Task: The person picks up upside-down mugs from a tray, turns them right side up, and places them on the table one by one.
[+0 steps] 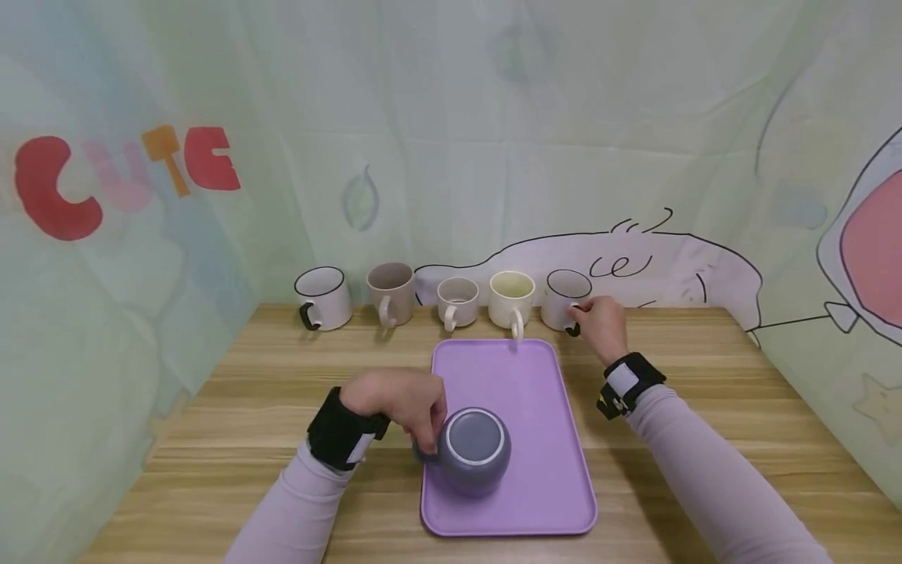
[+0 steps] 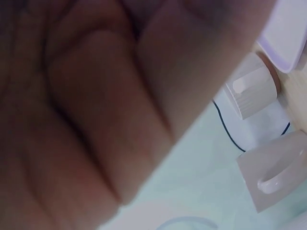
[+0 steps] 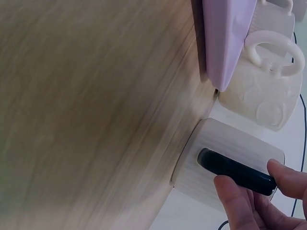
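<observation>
In the head view a dark grey mug [image 1: 475,466] is bottom up over the left front part of the purple tray [image 1: 521,501]. My left hand [image 1: 402,398] grips its handle from above. At the right end of a row of mugs stands a white mug with a dark rim [image 1: 559,301]. My right hand [image 1: 603,327] pinches its handle; the right wrist view shows thumb and fingers at the outer end of that black handle [image 3: 235,171]. The left wrist view is mostly filled by my palm [image 2: 91,105], and the grey mug is hidden there.
Left of the right-hand mug, the row holds a pale yellow mug [image 1: 509,304], a small light cup [image 1: 456,304], a taupe mug [image 1: 393,296] and a black-handled white mug [image 1: 326,299]. Behind them hangs a printed curtain [image 1: 451,188]. Wood-grain tabletop [image 1: 282,407] surrounds the tray.
</observation>
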`<state>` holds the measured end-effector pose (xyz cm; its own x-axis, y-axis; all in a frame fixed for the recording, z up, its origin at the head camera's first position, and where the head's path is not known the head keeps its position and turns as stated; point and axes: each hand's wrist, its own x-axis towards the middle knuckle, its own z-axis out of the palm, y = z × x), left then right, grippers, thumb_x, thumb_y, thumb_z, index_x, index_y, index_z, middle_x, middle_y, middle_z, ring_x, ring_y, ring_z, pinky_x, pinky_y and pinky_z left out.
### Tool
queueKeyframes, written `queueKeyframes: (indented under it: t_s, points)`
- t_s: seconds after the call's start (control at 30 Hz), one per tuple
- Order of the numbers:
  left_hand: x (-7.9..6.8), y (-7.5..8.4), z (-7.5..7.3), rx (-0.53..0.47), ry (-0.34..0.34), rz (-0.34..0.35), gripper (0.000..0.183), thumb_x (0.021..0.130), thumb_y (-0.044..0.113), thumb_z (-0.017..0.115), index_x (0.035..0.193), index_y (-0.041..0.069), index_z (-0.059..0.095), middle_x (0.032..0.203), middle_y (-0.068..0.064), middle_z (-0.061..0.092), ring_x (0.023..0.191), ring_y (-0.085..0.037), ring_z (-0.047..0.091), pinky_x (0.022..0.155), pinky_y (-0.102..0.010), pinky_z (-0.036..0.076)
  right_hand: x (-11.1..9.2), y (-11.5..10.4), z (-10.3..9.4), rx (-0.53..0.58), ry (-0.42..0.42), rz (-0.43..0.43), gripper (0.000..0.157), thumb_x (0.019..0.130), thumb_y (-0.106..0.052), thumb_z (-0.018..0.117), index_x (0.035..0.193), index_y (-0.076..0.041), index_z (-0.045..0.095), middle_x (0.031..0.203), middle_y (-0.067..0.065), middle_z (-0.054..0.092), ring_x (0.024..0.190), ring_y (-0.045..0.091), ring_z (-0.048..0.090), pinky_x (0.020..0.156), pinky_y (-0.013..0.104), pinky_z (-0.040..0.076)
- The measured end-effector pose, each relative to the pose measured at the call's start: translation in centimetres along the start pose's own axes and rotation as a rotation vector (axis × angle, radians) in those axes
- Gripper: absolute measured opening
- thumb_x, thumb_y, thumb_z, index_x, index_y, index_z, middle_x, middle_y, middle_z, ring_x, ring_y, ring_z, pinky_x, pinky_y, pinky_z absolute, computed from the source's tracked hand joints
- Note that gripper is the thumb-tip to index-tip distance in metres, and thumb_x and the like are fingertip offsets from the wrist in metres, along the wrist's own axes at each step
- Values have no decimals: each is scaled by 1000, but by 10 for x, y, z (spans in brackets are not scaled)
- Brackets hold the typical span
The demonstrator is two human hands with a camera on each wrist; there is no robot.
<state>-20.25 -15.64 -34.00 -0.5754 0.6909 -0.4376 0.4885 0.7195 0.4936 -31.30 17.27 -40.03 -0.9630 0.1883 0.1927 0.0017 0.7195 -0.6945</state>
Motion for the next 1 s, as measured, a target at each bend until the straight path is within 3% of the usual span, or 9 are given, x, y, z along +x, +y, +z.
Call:
queueKeyframes:
  t_s: [0.17, 0.4, 0.57, 0.7, 1.0]
  points:
    - [0, 4, 0, 142, 96, -8, 24, 74, 2, 82, 63, 15, 65, 61, 10, 54, 59, -6, 45, 52, -20, 36, 1, 1, -1, 17, -29, 13, 28, 98, -20, 75, 101, 9, 77, 92, 21, 73, 67, 19, 56, 53, 25, 40]
    - [1, 5, -2, 219, 191, 40, 24, 71, -2, 81, 64, 15, 65, 62, 9, 54, 60, -8, 47, 55, -23, 41, 2, 4, -5, 58, -73, 51, 33, 98, -24, 76, 102, 9, 77, 98, 22, 74, 68, 25, 68, 51, 21, 46]
    - [3, 0, -5, 219, 236, 105, 20, 72, -2, 81, 69, 15, 71, 65, 11, 58, 63, -7, 51, 59, -22, 46, 2, 4, -11, 63, -78, 64, 34, 100, -27, 73, 101, 7, 77, 91, 20, 74, 71, 27, 68, 53, 23, 45]
    - [5, -3, -10, 184, 269, 188, 12, 77, 3, 84, 77, 13, 77, 68, 12, 62, 64, -3, 52, 61, -20, 48, 2, 1, -18, 74, -34, 39, 32, 101, -25, 72, 102, 7, 75, 86, 18, 72, 71, 27, 69, 54, 24, 44]
    - [4, 2, -11, 155, 288, 241, 5, 86, 12, 84, 85, 11, 79, 71, 13, 63, 68, -1, 52, 64, -20, 48, 3, -4, -28, 127, 41, 37, 32, 105, -22, 66, 112, 9, 68, 104, 25, 71, 76, 23, 69, 59, 19, 50]
